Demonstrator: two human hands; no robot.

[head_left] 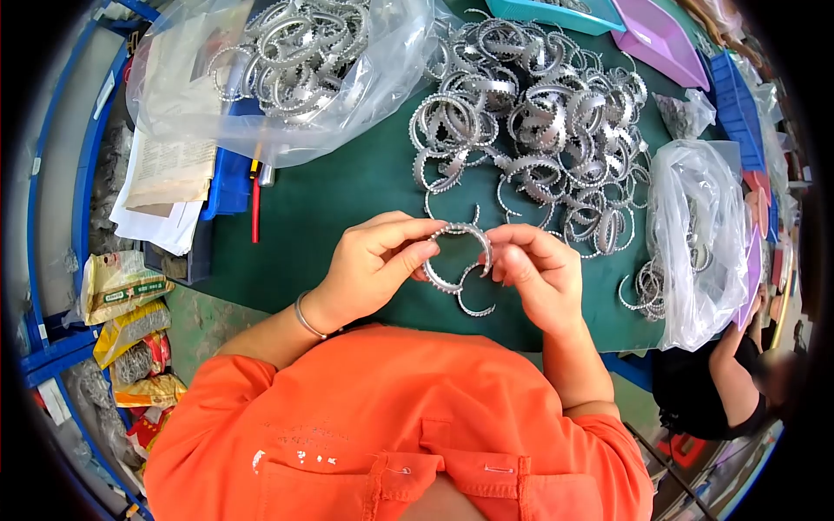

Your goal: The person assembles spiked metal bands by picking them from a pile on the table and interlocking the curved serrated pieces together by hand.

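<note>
Both hands hold one silver open cuff bangle (441, 282) with beaded edges, raised above the green table near my chest. My left hand (375, 262) pinches it at the upper left between thumb and fingers. On the other side, my right hand (540, 271) closes its thumb and fingers at the bangle's right end, where the gap is. A second, thinner-looking bangle (478, 312) shows just below the held one; whether they touch I cannot tell. Beyond my hands lies a large heap of similar bangles (556, 130).
An open plastic bag (304, 143) of bangles lies at the back left, beside papers (165, 187) and a red pen (255, 210). Another clear bag (695, 295) is on the right, near a few loose bangles. A purple tray (665, 43) stands behind. Another person (734, 382) is at the right.
</note>
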